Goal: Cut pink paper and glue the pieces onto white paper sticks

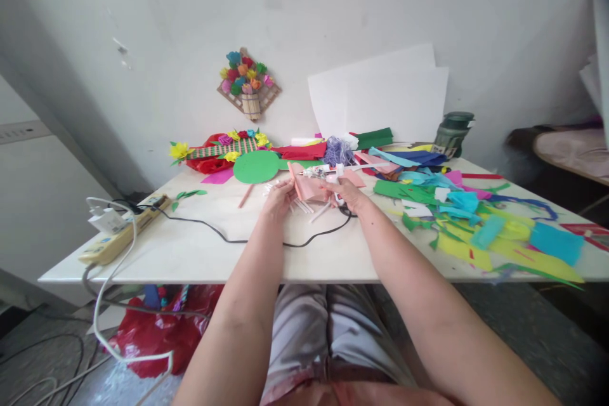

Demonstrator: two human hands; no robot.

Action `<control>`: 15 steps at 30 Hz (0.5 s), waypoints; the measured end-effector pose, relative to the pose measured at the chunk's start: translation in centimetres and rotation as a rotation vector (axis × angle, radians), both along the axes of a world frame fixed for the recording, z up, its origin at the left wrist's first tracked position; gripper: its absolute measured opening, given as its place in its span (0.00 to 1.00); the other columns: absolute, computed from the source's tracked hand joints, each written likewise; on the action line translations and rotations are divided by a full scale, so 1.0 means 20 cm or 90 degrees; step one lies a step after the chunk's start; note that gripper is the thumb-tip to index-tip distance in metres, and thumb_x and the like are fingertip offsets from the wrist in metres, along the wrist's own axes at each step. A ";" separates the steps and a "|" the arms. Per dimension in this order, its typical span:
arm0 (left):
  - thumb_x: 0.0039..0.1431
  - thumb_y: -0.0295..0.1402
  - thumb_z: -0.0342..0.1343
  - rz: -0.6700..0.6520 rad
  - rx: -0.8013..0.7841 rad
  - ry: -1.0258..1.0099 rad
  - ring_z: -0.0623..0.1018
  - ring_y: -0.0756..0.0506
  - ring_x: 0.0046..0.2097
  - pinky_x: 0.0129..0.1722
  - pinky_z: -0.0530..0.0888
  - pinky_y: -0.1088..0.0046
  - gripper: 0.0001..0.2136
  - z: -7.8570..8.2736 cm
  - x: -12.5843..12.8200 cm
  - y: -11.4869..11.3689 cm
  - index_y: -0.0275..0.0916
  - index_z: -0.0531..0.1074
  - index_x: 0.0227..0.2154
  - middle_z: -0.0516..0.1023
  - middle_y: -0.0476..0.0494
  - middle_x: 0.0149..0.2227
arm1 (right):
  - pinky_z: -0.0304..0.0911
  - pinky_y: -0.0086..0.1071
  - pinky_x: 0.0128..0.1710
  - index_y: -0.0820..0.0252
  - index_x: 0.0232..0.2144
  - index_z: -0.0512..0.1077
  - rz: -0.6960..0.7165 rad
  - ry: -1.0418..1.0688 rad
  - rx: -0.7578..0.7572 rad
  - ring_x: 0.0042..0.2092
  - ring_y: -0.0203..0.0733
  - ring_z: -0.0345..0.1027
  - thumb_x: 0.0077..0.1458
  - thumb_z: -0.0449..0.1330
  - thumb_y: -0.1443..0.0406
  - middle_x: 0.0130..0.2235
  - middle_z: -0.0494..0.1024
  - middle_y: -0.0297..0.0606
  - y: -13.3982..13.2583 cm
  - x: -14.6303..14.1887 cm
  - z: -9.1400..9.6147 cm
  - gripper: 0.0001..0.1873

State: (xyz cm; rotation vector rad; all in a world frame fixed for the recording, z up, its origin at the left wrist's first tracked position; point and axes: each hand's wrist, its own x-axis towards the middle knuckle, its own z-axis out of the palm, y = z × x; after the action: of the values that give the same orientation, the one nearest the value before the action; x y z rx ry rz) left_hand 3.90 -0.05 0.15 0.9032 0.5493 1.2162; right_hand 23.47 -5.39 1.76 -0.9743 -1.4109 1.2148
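My left hand (pixel 280 196) is closed on the left edge of a salmon-pink paper piece (pixel 311 189), whose left side stands up in a fold. My right hand (pixel 348 194) is wrapped around the handle of a white glue gun (pixel 328 170), close to the paper's right side. The gun's narrow tip points left over the paper, and a pale stick extends from its rear. Several short white sticks (pixel 304 205) lie on the table under and between my hands. A green paper oval (pixel 255 167) lies beyond my left hand.
A black cord (pixel 214 232) crosses the white table (pixel 190 263) from a power strip (pixel 126 231). Colourful paper scraps (pixel 504 228) cover the right side. A flower-decorated woven strip (pixel 221 149), purple yarn (pixel 338 150) and a dark green bottle (pixel 451 133) stand or lie farther back.
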 end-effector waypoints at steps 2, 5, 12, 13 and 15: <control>0.47 0.25 0.59 -0.013 0.008 -0.002 0.76 0.51 0.28 0.31 0.73 0.76 0.03 -0.01 0.00 0.01 0.32 0.73 0.28 0.78 0.44 0.26 | 0.59 0.27 0.14 0.67 0.27 0.70 -0.008 0.003 0.001 0.12 0.30 0.56 0.41 0.64 0.54 0.18 0.73 0.37 -0.01 -0.01 0.01 0.19; 0.47 0.26 0.59 -0.025 0.021 -0.004 0.76 0.50 0.28 0.31 0.73 0.76 0.04 -0.03 -0.01 0.03 0.32 0.73 0.28 0.78 0.44 0.26 | 0.57 0.27 0.13 0.66 0.25 0.69 -0.029 0.015 0.001 0.12 0.29 0.55 0.40 0.64 0.54 0.17 0.72 0.35 -0.02 -0.02 0.02 0.19; 0.47 0.27 0.59 -0.025 0.011 0.010 0.77 0.49 0.28 0.35 0.73 0.72 0.05 -0.02 -0.01 0.02 0.32 0.72 0.29 0.77 0.43 0.27 | 0.54 0.26 0.11 0.64 0.23 0.67 -0.060 0.020 -0.005 0.11 0.30 0.55 0.39 0.65 0.54 0.15 0.69 0.32 -0.02 -0.02 0.02 0.18; 0.47 0.27 0.59 -0.027 0.011 0.012 0.77 0.49 0.28 0.35 0.73 0.72 0.05 -0.02 -0.01 0.01 0.32 0.72 0.29 0.77 0.43 0.27 | 0.53 0.26 0.11 0.64 0.23 0.67 -0.063 0.019 -0.008 0.11 0.29 0.55 0.39 0.65 0.54 0.14 0.69 0.32 -0.02 -0.02 0.02 0.18; 0.47 0.27 0.59 -0.037 0.012 0.017 0.77 0.49 0.29 0.34 0.73 0.72 0.05 -0.01 0.00 0.00 0.32 0.72 0.29 0.78 0.43 0.27 | 0.53 0.26 0.11 0.64 0.22 0.66 -0.066 0.017 -0.011 0.11 0.29 0.55 0.38 0.65 0.54 0.14 0.68 0.31 -0.02 -0.03 0.03 0.19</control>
State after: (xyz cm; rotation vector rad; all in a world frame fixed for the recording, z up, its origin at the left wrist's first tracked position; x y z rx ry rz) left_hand 3.84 0.00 -0.13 0.9470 0.5303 1.1608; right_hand 22.95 -5.84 2.30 -1.0263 -1.3143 1.1605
